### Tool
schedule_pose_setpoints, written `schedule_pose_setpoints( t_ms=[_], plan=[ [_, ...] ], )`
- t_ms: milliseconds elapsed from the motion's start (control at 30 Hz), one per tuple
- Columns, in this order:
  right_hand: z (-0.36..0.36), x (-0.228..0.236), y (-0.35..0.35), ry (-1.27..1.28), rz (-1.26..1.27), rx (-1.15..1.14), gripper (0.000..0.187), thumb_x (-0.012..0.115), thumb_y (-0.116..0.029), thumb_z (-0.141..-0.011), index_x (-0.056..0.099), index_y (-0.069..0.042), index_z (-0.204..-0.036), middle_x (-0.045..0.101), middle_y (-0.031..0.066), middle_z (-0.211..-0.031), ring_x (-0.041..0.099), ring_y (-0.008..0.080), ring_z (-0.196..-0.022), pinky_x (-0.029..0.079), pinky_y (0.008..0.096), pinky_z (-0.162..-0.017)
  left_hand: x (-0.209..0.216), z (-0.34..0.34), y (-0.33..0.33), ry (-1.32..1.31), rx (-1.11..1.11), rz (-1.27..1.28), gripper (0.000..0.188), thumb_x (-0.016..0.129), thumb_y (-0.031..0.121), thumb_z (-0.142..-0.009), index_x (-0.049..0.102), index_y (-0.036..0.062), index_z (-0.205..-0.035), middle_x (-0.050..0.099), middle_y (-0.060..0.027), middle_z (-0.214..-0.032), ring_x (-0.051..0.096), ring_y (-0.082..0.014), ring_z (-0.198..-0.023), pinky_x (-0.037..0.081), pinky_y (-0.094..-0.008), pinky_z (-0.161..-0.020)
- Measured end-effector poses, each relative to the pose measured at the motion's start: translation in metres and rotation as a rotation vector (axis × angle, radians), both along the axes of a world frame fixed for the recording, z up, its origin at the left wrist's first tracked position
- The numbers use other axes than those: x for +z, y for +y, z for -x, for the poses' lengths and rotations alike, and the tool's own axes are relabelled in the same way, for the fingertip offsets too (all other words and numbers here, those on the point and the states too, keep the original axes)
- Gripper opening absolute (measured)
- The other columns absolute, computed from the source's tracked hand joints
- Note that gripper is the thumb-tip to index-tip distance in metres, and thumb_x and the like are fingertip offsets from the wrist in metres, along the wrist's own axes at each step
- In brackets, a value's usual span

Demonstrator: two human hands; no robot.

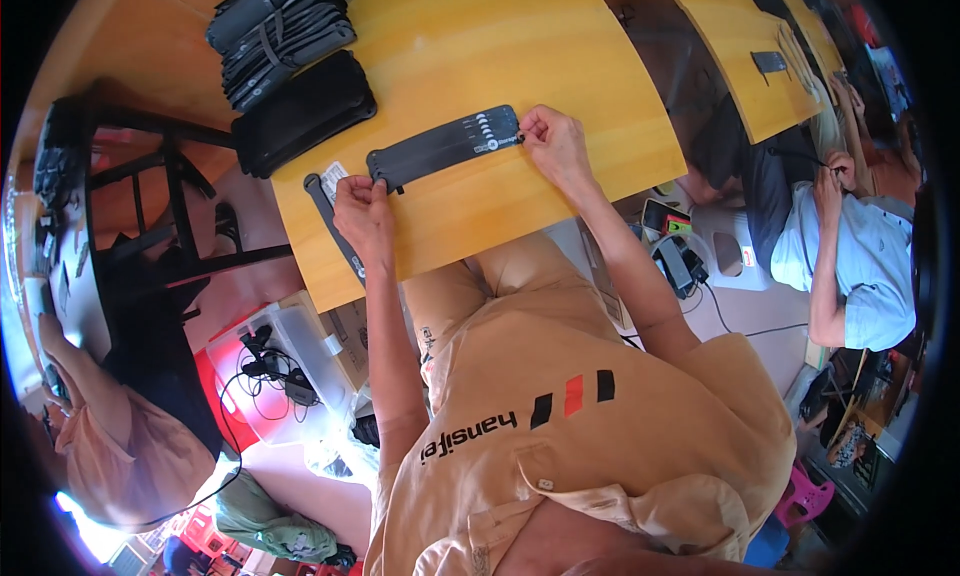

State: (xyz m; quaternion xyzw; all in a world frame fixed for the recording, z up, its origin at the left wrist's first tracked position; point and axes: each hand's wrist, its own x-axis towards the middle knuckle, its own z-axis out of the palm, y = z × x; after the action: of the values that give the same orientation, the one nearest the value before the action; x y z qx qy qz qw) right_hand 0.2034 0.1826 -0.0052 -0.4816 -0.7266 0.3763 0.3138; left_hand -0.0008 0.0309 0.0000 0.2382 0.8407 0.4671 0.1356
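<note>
A flat black fabric strip (440, 148) with white print at its right end lies across the yellow table in front of me. My left hand (362, 214) is closed in a pinch at the strip's lower left corner, where a small black tab sticks out. At the opposite end my right hand (555, 148) pinches the corner between thumb and fingers. Next to my left hand lies a narrower dark strip (328, 211), partly hidden under that hand, with a white label (334, 176) beside it.
Black strips in a strapped stack (275, 41) and a loose pile (305, 111) occupy the table's (480, 36) far left. Below the left edge stands a clear bin (290, 376) with black cables. Co-workers sit at both sides; one in a light blue shirt (850, 256) is at the right.
</note>
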Motion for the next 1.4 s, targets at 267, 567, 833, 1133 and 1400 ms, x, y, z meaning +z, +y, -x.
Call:
schedule_pose_setpoints(
  t_ms=[267,567,833,1133,1400],
  plan=[
    [-0.01,-0.003,0.002,0.2,0.295,0.04,0.014,0.054,0.006,-0.07,0.062,0.002,-0.08,0.059,0.013,-0.064,0.059,0.0186,-0.055,0.049,0.0302,-0.054,0.012,-0.005,-0.004,-0.044,0.021,0.001,0.01,0.061,0.005,-0.079,0.056,-0.001,-0.085,0.057,-0.0101,-0.065,0.057,-0.0198,-0.057,0.045,-0.0316,-0.057],
    [-0.01,0.015,-0.033,-0.117,-0.474,0.307,0.04,0.062,-0.01,-0.079,0.053,0.0,-0.117,0.05,0.0152,-0.124,0.048,0.0316,-0.114,0.039,0.0455,-0.096,0.019,-0.052,0.005,0.637,-0.528,0.14,0.058,0.059,0.029,-0.084,0.041,0.0009,-0.131,0.04,-0.0176,-0.137,0.037,-0.0304,-0.127,0.03,-0.0453,-0.103],
    [-0.011,0.001,-0.044,-0.497,-0.596,0.423,0.057,0.054,-0.032,-0.087,0.04,-0.001,-0.133,0.032,0.011,-0.143,0.027,0.0281,-0.133,0.021,0.0501,-0.107,-0.011,-0.058,0.006,0.781,-0.69,0.309,0.077,0.05,0.05,-0.085,0.024,0.0038,-0.142,0.02,-0.0105,-0.15,0.017,-0.0256,-0.138,0.014,-0.0496,-0.109],
    [-0.019,0.007,-0.031,-0.433,-0.512,0.357,0.057,0.052,-0.03,-0.088,0.036,-0.004,-0.136,0.028,0.0098,-0.146,0.025,0.0265,-0.135,0.019,0.0505,-0.108,-0.009,-0.056,0.003,0.744,-0.632,0.281,0.083,0.052,0.052,-0.083,0.025,-0.0013,-0.14,0.021,-0.0144,-0.149,0.019,-0.0264,-0.138,0.015,-0.0506,-0.109],
    [-0.005,-0.002,-0.04,-0.567,-0.559,0.483,0.062,0.048,-0.036,-0.09,0.028,-0.005,-0.14,0.024,0.0095,-0.148,0.023,0.0244,-0.136,0.014,0.0493,-0.11,-0.01,-0.046,-0.003,0.743,-0.505,0.392,0.087,0.049,0.057,-0.083,0.021,-0.0022,-0.141,0.018,-0.0168,-0.149,0.015,-0.0284,-0.138,0.013,-0.0526,-0.108]
  ],
)
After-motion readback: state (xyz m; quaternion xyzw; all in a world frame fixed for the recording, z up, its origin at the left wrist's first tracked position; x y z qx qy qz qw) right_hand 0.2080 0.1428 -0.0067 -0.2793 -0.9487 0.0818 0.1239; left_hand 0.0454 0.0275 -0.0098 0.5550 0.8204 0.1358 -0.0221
